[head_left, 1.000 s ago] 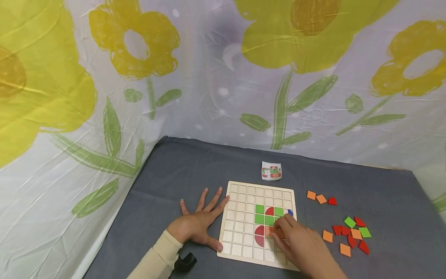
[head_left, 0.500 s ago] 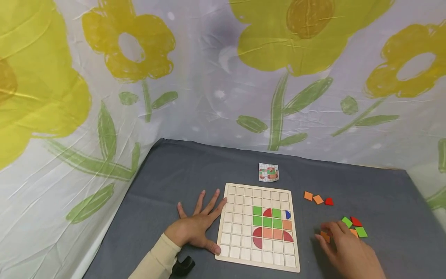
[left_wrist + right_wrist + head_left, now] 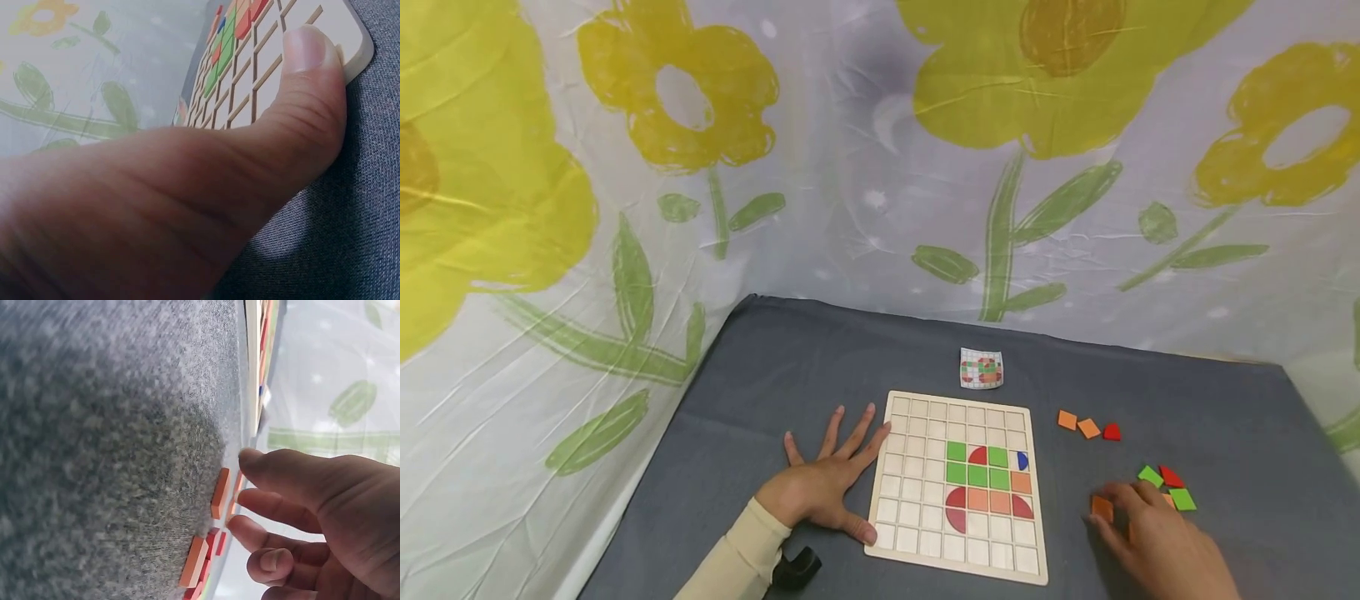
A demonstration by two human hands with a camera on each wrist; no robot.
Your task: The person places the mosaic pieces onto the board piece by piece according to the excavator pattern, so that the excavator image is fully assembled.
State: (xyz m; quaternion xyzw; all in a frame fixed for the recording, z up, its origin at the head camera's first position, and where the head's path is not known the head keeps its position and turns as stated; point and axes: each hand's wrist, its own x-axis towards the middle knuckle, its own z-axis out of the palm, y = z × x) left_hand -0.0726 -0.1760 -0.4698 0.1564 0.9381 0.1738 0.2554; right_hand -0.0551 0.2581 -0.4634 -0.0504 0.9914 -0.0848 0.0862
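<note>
My left hand [image 3: 823,492] lies spread at the left edge of a wooden grid board [image 3: 913,542]. Its thumb presses the board's near corner, clearly seen in the left wrist view. On the right, my right hand [image 3: 1165,533] hovers low over loose tiles, thumb and fingertips apart around an orange square tile [image 3: 1102,508]. In the right wrist view this orange tile [image 3: 220,494] seems to lie on the cloth just below the fingertips. Green squares [image 3: 977,475], orange squares [image 3: 988,500], red quarter-circles [image 3: 955,508] and a blue piece [image 3: 1022,460] sit in the board's cells.
A small pattern card [image 3: 981,369] lies behind the board. Two orange tiles and a red piece [image 3: 1112,432] lie to its right. Green tiles [image 3: 1183,499] and a red piece [image 3: 1171,477] show beyond my right hand, which covers others. Grey cloth [image 3: 850,333] covers the table.
My right hand has moved from the board to the loose tiles on the right, uncovering the board's right side. Over the last half second it has barely shifted. The left hand stays put.
</note>
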